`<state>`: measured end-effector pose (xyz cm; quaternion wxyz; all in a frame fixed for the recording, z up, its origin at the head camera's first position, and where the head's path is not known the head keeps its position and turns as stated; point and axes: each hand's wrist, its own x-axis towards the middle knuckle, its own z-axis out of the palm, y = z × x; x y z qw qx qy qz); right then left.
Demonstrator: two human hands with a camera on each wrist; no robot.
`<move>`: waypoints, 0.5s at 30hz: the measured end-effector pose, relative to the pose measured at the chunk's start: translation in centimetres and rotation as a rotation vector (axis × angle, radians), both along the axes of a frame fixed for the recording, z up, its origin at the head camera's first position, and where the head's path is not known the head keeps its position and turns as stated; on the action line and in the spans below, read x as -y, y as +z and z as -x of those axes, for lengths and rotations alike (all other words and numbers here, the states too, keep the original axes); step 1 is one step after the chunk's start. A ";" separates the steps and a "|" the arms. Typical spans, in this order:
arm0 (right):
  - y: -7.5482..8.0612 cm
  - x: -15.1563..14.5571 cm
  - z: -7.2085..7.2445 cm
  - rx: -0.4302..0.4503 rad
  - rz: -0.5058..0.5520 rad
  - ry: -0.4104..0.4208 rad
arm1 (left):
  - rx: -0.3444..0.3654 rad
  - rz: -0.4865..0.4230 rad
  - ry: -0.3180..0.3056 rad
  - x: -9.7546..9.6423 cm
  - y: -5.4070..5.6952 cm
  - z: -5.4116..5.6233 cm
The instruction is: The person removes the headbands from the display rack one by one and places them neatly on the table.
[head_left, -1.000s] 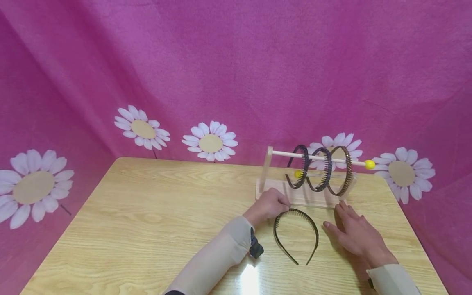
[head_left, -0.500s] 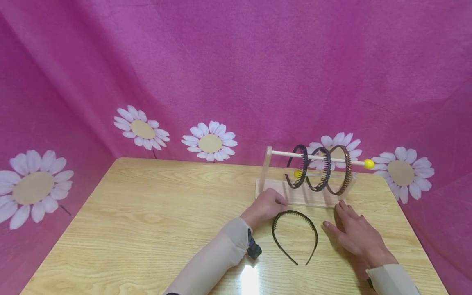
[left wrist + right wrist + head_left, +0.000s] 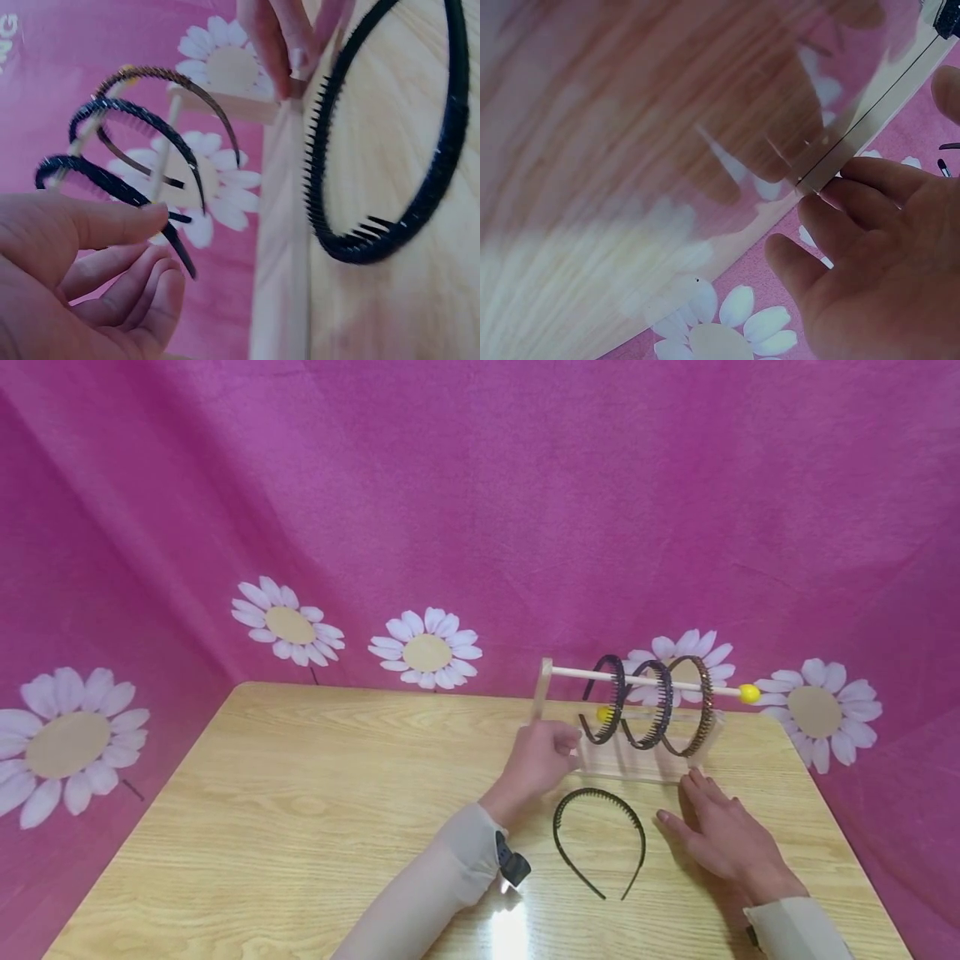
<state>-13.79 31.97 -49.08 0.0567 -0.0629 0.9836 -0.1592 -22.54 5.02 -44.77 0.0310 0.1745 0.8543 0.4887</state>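
On the wooden headband stand (image 3: 637, 768), two dark toothed headbands (image 3: 618, 693) and a brown one (image 3: 707, 706) hang from its upper rod. Another black toothed headband (image 3: 592, 792) lies on the table in front of the stand, its ends toward me. My left hand (image 3: 536, 756) is over the left end of the base. In the left wrist view, its thumb and loosely bent fingers hold nothing; the thumb overlaps the nearest hanging headband, and contact is unclear. My right hand (image 3: 727, 843) rests with extended fingertips against the base's front right corner.
The yellow knob (image 3: 749, 694) caps the upper rod's right end; a second yellow knob (image 3: 604, 714) shows behind the hanging headbands. A wood-grain table (image 3: 315, 810) spreads left of the stand. The pink curtain (image 3: 480, 510) with daisies hangs behind it.
My left hand has moved up and slightly left, away from the top of the lying headband to over the stand's base. My right hand and the headbands stay nearly the same.
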 end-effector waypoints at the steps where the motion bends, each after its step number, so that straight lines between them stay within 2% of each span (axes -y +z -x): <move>1: 0.0 0.0 0.0 0.002 -0.001 -0.002 | -0.015 -0.001 0.001 -0.1 0.3 -0.1; 8: -0.1 0.0 0.0 -0.003 -0.002 -0.007 | -0.146 -0.009 -0.005 -1.1 2.1 -1.2; 11: 0.0 0.0 0.0 -0.004 0.000 -0.007 | -0.203 -0.008 0.013 -1.8 2.2 -1.5; 15: 0.1 0.1 0.0 0.006 -0.003 -0.012 | -0.294 -0.028 0.070 -2.7 2.1 -1.6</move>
